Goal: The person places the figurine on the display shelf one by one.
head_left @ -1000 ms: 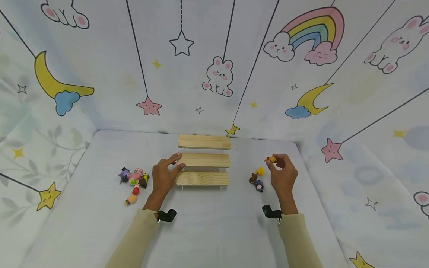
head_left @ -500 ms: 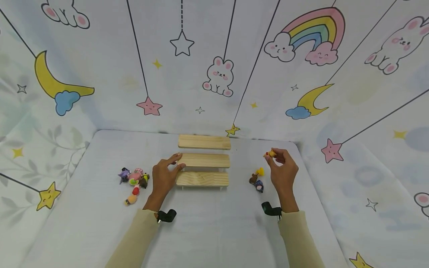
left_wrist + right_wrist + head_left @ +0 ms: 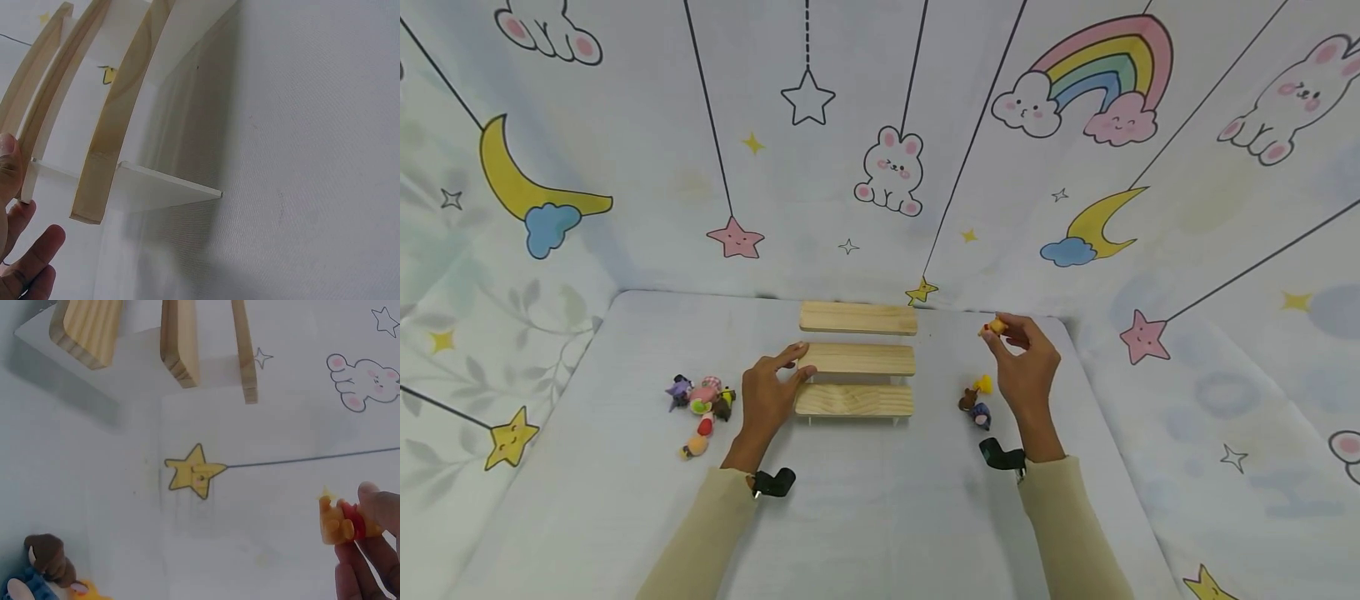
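A three-step wooden shelf (image 3: 856, 360) stands mid-table; its planks also show in the left wrist view (image 3: 112, 131) and right wrist view (image 3: 178, 344). My left hand (image 3: 769, 392) holds the shelf's left end, thumb on the middle step and fingers at the lower one (image 3: 25, 262). My right hand (image 3: 1022, 367) is raised to the right of the shelf and pinches a small yellow and red toy figure (image 3: 996, 326) (image 3: 340, 524) at its fingertips. Three small figures (image 3: 976, 402) (image 3: 47, 569) lie on the table below that hand.
A pile of several small toy figures (image 3: 700, 402) lies left of my left hand. Fabric walls printed with stars, moons and rabbits (image 3: 887, 171) close the table (image 3: 880, 517) at the back and both sides.
My right hand has lifted the yellow and red figure up and slightly left, away from the figures on the table. The left hand has stayed on the shelf.
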Demonstrator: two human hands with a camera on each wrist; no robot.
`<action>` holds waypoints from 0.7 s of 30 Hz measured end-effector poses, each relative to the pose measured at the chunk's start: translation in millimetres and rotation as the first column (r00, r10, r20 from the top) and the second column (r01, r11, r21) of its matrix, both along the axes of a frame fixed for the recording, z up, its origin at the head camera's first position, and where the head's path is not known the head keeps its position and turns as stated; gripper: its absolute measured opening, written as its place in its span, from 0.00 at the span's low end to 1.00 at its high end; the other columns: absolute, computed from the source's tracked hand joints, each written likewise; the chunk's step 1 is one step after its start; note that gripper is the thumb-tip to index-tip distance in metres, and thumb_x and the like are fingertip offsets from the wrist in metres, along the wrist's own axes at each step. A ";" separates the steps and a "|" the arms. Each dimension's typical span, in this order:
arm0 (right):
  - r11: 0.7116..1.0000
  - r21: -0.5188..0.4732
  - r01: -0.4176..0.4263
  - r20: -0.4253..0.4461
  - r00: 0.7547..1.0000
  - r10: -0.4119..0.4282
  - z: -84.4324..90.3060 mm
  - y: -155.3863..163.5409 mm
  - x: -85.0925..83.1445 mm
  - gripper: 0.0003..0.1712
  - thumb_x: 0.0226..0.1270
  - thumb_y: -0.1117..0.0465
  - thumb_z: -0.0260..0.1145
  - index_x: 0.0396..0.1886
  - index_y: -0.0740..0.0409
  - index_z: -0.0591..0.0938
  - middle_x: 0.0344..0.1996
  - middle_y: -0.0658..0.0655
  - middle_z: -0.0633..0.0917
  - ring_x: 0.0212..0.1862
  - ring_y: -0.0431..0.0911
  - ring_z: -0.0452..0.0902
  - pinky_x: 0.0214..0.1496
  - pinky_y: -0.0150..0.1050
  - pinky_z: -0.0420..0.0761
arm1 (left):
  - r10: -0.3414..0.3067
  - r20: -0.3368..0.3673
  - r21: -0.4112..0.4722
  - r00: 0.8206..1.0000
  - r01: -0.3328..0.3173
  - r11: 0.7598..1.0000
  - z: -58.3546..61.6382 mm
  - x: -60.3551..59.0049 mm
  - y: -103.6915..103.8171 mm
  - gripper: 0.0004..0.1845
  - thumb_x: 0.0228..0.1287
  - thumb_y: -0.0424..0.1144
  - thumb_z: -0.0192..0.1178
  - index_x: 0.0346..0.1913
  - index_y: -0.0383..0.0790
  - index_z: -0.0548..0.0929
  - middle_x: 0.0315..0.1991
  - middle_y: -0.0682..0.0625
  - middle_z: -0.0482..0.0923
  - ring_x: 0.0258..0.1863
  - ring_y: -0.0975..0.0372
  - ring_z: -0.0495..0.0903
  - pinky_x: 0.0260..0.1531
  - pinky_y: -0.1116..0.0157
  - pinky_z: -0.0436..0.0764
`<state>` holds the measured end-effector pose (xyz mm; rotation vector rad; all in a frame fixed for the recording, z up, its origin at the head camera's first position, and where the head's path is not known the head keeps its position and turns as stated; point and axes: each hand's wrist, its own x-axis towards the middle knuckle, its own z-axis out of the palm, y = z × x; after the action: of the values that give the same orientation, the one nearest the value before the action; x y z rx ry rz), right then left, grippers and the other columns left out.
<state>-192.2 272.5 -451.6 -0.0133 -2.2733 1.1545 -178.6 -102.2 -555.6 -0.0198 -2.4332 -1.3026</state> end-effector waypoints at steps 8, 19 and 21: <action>0.998 -0.011 -0.060 -0.006 0.998 0.060 8.6 -14.9 -7.0 0.19 0.68 0.60 0.78 0.58 0.53 0.89 0.55 0.56 0.91 0.53 0.51 0.86 0.58 0.34 0.80 | 0.006 0.009 0.005 1.000 -0.006 1.000 2.1 1.0 0.4 0.27 0.60 0.48 0.78 0.63 0.51 0.88 0.61 0.49 0.88 0.45 0.47 0.87 0.47 0.48 0.82; 0.994 -0.013 -0.107 -0.011 0.994 0.107 15.2 -31.9 -14.9 0.19 0.68 0.62 0.78 0.58 0.53 0.89 0.56 0.56 0.91 0.53 0.51 0.86 0.58 0.40 0.82 | 0.002 0.026 0.009 1.000 -0.003 1.000 3.6 1.1 1.6 0.27 0.60 0.47 0.78 0.63 0.48 0.88 0.61 0.48 0.88 0.45 0.47 0.86 0.48 0.47 0.81; 0.993 -0.016 -0.113 -0.003 0.994 0.113 16.1 -34.6 -16.4 0.20 0.68 0.62 0.78 0.58 0.53 0.89 0.56 0.55 0.91 0.53 0.51 0.86 0.59 0.45 0.82 | 0.001 0.024 0.009 1.000 -0.001 1.000 3.6 1.0 1.7 0.27 0.60 0.46 0.78 0.63 0.49 0.88 0.61 0.49 0.88 0.45 0.48 0.86 0.48 0.48 0.81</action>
<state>-208.6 237.9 -435.5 0.1118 -2.2882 1.2296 -177.6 -100.5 -552.0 -0.0009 -2.4470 -1.3203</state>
